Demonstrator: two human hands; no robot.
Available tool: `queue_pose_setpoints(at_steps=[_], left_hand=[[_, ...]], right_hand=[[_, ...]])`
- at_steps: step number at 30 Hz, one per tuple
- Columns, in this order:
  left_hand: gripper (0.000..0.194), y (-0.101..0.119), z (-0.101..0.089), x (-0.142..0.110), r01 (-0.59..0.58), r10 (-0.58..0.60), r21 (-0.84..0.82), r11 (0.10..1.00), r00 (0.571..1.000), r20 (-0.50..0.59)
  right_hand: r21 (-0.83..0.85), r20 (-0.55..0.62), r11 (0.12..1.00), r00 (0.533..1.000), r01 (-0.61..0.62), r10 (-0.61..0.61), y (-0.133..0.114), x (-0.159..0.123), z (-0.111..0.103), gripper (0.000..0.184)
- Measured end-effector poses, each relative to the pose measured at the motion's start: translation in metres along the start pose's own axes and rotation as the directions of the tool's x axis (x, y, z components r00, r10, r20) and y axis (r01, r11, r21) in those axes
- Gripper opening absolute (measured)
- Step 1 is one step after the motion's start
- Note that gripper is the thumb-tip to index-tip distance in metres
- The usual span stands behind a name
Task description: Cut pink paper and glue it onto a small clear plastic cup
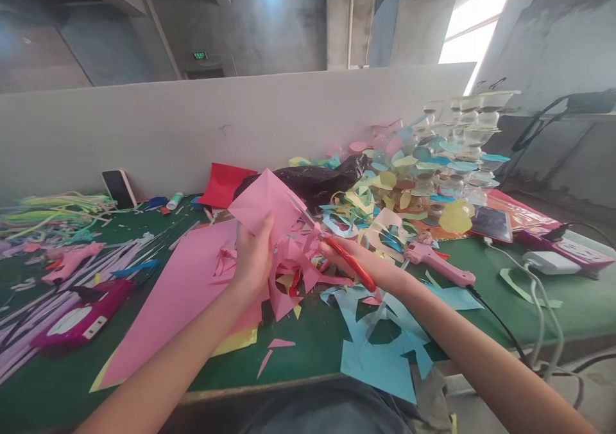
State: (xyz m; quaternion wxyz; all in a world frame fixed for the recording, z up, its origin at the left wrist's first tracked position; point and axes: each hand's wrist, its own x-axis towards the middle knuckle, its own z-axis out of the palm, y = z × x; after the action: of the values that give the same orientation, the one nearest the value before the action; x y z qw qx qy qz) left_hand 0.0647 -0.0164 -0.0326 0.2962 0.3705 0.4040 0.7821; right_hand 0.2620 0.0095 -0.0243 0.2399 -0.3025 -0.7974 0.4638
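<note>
My left hand (255, 254) pinches a creased square of pink paper (267, 199), held up above the table with one corner pointing upward. In my right hand (341, 257) is a pair of scissors with red handles (349, 262). Their metal blades reach up and left to the right edge of the pink square; whether they bite into it I cannot tell. Beneath both hands lies a heap of cut pink scraps (289, 280). A large pink sheet (168, 299) rests on yellow paper left of the heap. Blue paper offcuts (378, 360) lie below my right wrist.
A pink glue gun (440, 264) with its cord lies to the right, near a white plug adapter (551, 262). Stacked clear plastic cups (474, 132) rise at the back right. Purple sticks and a magenta power strip (84, 315) lie left. A phone (119, 189) leans against the partition.
</note>
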Motion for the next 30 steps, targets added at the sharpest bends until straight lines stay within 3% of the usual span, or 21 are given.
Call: queue_pose_setpoints(at_steps=[6, 12, 18, 23, 30], left_hand=[[0.031, 0.000, -0.002, 0.001, 0.034, -0.035, -0.020, 0.999, 0.999, -0.013], [0.036, 0.000, -0.002, 0.001, 0.053, -0.053, 0.011, 0.999, 0.998, 0.023], [0.031, -0.002, -0.002, 0.001, 0.021, -0.023, 0.021, 1.000, 0.997, 0.078], [0.034, -0.004, -0.004, 0.002, 0.029, -0.032, 0.058, 0.998, 0.998, 0.055], [0.043, -0.007, -0.010, 0.003, 0.054, -0.080, 0.165, 0.985, 0.985, 0.152]], right_hand=[[-0.018, -0.043, 0.999, 0.998, -0.038, 0.037, 0.007, 0.004, 0.005, 0.055], [-0.042, 0.008, 0.997, 0.998, 0.061, -0.061, 0.006, 0.001, 0.004, 0.050], [-0.009, -0.019, 1.000, 0.999, 0.026, -0.026, 0.010, 0.005, 0.005, 0.053], [-0.034, -0.055, 0.999, 0.998, -0.017, 0.015, 0.013, 0.006, 0.006, 0.056], [-0.025, -0.020, 0.998, 0.998, 0.057, -0.058, 0.010, 0.003, 0.000, 0.047]])
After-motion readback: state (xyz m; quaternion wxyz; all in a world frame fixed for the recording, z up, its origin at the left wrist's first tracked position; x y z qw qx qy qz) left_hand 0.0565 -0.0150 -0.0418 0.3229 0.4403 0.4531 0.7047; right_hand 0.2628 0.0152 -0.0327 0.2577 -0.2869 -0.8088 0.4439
